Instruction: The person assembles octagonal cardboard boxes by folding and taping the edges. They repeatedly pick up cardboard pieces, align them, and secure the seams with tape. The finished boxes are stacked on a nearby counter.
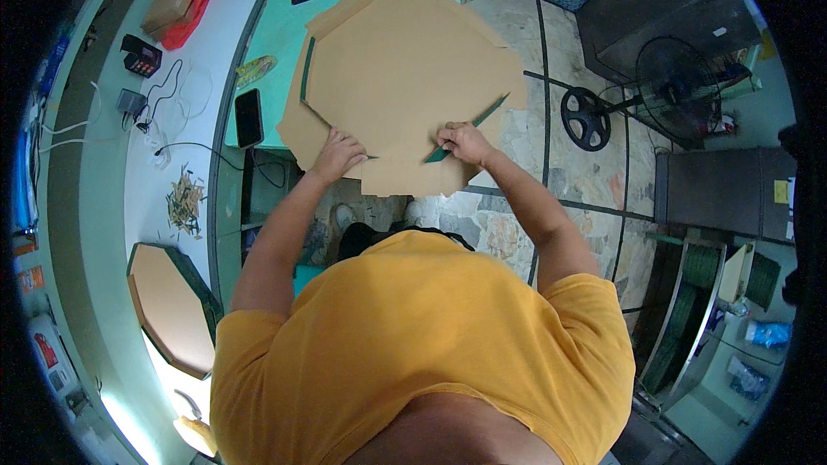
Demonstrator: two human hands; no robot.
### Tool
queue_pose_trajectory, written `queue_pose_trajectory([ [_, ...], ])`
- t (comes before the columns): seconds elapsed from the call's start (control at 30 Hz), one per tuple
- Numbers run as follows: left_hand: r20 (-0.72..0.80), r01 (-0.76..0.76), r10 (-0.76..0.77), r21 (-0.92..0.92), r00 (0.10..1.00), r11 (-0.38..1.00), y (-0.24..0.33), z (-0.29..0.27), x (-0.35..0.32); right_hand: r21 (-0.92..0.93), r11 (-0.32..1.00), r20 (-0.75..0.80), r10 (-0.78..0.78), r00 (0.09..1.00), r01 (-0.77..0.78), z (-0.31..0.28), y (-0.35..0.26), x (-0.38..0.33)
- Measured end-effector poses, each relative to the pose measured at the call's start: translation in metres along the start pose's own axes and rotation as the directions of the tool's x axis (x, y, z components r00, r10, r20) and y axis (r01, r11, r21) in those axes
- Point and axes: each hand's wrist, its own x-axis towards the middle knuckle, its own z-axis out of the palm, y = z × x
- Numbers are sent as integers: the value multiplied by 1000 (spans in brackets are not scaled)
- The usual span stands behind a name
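Near left, the left hand (341,153) rests on the cardboard (405,69), its grip unclear; near right, the right hand (465,145) seems to pinch a green strip (437,155). Farther left, a second strip (307,69) already lines one side; the far sides look bare.

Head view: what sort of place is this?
Probably a small indoor workroom: cardboard lies on a green table, a pile of small pieces sits on a white counter, and a fan stands nearby.
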Motion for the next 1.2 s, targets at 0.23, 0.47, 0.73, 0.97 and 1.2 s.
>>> queue_pose_trajectory([
  [0.23, 15, 131, -131, -126, 991, 983, 4, 19, -4, -437, 890, -212, -240, 947, 128, 24, -33, -33],
  [0.47, -66, -139, 135, -60, 989, 988, 14, 10, -25, -617, 786, -7, -28, 1000, 18, 28, -65, -51],
  [0.73, 69, 89, -76, -209, 995, 974, 16, -5, -15, -357, 932, -161, -3, 987, -56, 6, -44, -29],
  [0.97, -213, 244, -332, -355, 919, 903, 18, 14, 11, 132, 927, -153, 370, 916, -352, 16, -29, 11],
  [1.2, -215, 142, -145, -28, 966, 989, 36, 12, -4, -391, 920, -177, -59, 982, -15, 28, -48, -10],
])
